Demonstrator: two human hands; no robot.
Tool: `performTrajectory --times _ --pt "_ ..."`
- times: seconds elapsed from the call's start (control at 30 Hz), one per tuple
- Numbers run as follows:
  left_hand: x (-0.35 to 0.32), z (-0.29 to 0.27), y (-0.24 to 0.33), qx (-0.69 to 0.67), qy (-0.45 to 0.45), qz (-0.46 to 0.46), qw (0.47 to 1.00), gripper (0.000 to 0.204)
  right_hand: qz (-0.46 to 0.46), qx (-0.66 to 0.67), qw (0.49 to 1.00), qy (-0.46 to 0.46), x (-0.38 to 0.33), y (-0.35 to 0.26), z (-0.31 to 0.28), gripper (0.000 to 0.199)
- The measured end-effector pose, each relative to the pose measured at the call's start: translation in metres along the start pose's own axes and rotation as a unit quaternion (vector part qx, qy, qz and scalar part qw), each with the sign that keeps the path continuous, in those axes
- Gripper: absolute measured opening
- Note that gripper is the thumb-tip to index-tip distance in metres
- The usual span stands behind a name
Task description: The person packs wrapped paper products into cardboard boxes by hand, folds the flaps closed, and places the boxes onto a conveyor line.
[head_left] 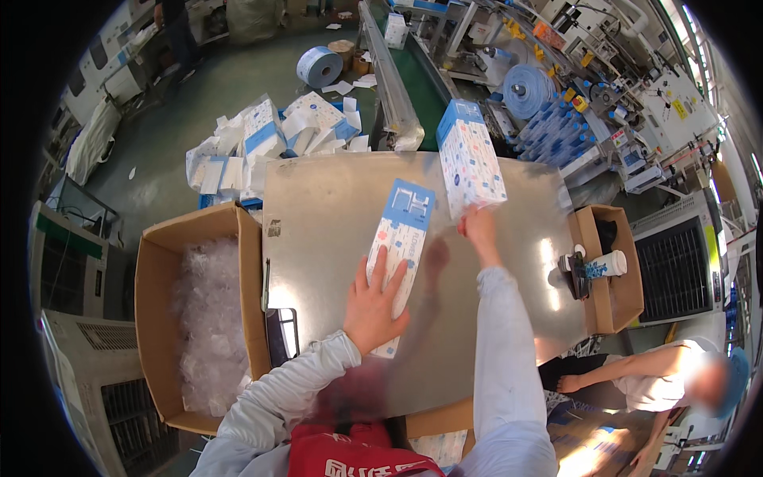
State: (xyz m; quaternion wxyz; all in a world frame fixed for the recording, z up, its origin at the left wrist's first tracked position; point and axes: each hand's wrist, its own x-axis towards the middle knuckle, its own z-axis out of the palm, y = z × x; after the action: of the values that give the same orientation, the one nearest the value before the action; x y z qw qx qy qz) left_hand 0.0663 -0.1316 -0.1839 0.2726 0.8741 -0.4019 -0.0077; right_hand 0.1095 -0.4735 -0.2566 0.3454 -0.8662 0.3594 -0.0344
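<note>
While the brushed-metal counter [318, 215] stretches out in front of the person, plenty of other things crowd its edges. Along its left side stands an open cardboard box [151, 334] filled with clear, crinkled plastic pieces [211, 330], and at its right a smaller carton [628, 290] with a patterned paper cup [608, 264] sitting tilted at its edge. Past the far edge is a jumbled heap of crumpled white-and-blue packaging [270, 135], with a roll of blue film [320, 67] on the floor behind it. A green-belted conveyor [413, 83] comes up to the far edge, carrying another white carton [395, 30] farther back; beside it, machinery holds a big pale-blue reel [527, 89]. A co-worker [664, 378] is at the lower right, apart from the counter.

Two oblong packs are at hand, both white with small pink and blue motifs and a blue band at the far end. The near pack [401, 238] is over the middle of the counter, slanting up to the right; the far pack [470, 163] stretches from the conveyor's end across the counter's far edge.

The left grip [377, 298] is spread wide across the near pack's lower half, fingers fanned over the printed face, thumb toward the right edge (how firmly it presses, I cannot tell). The right grip [479, 230] is bunched narrow at the far pack's near end; whether it pinches the pack or merely touches it, I cannot tell.
</note>
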Motion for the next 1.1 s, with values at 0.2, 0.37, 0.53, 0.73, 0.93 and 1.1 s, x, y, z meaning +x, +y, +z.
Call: performTrajectory --times 0.2,0.37,0.53,0.73,0.93,1.1 --pt "-0.013 0.003 -0.024 0.029 0.026 -0.022 0.999 0.077 -0.160 -0.092 0.975 0.124 -0.218 0.006 0.027 0.023" --pt "-0.071 -0.013 0.005 0.036 -0.031 -0.007 0.999 0.077 -0.328 -0.041 0.943 -0.041 -0.385 0.055 0.020 0.022" --pt "-0.123 -0.019 0.030 0.030 -0.062 0.001 0.998 0.077 -0.130 0.310 0.939 -0.075 -0.442 0.060 0.039 0.025" --pt "-0.128 -0.017 0.023 0.032 -0.046 0.008 0.998 0.066 0.064 0.566 0.816 -0.100 -0.365 0.000 0.076 0.057" --pt "-0.111 -0.028 0.010 0.053 -0.056 -0.006 0.997 0.060 -0.012 0.499 0.858 -0.120 -0.327 -0.015 0.089 0.058" --pt "-0.112 -0.027 0.012 0.055 -0.086 -0.006 0.995 0.053 -0.128 0.261 0.956 -0.033 -0.218 -0.047 0.057 0.074"
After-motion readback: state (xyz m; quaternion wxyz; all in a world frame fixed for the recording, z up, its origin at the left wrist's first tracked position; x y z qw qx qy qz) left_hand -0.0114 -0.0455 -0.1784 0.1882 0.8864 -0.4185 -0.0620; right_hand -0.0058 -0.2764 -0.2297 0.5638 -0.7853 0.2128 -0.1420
